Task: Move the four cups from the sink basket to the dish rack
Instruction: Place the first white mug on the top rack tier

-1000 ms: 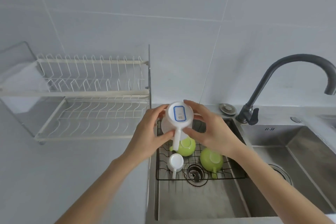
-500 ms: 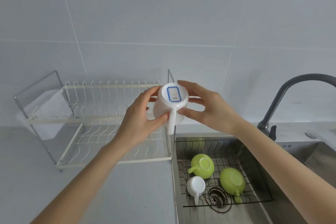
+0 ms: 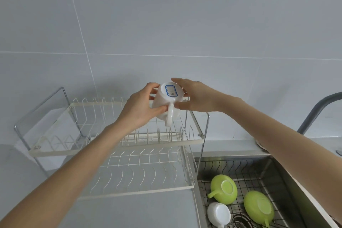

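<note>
White cup [image 3: 167, 102]: 1, gripped by left hand [image 3: 137, 110] and right hand [image 3: 196, 96] | basket [image 3: 259, 168]: 2 green, 1 white | rack [image 3: 118, 146]: 1

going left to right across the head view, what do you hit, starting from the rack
dish rack → left hand → white mug held upside down → right hand → left green cup → right green cup → faucet

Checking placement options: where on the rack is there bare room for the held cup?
Both tiers of the rack are bare. The white cup, held by both hands, hangs over the upper tier's right end. The basket is crowded at the front with three cups.
</note>
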Motion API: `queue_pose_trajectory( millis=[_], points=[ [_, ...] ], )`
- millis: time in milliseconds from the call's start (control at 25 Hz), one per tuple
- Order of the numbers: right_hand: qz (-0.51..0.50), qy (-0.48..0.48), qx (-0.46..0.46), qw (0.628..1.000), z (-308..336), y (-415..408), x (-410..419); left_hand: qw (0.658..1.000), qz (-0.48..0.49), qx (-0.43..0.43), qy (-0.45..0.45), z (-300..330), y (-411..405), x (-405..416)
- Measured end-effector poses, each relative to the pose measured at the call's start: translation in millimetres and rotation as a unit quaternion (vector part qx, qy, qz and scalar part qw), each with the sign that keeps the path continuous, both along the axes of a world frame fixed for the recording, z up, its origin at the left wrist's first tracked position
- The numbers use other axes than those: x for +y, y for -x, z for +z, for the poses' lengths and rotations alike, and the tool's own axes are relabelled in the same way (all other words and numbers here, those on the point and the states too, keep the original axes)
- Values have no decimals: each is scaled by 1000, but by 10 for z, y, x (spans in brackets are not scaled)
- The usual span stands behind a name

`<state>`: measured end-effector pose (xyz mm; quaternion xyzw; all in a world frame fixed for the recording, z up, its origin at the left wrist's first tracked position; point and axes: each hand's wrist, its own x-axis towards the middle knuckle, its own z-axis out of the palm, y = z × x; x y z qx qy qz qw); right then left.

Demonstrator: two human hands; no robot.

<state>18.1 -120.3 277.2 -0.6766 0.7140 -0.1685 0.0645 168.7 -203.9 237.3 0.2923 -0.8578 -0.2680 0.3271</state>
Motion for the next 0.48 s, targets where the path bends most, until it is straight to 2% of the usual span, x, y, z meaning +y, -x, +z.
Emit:
queue_pose_trajectory(
  millis=[320, 480],
  points=[
    [3, -150, 59, 987, -303, 147, -508, 986, -25, -144, -74, -346, 207, -392],
    [11, -183, 84, 979, -424, 142, -581, 967, -24, -239, -80, -441, 278, -445]
  ],
)
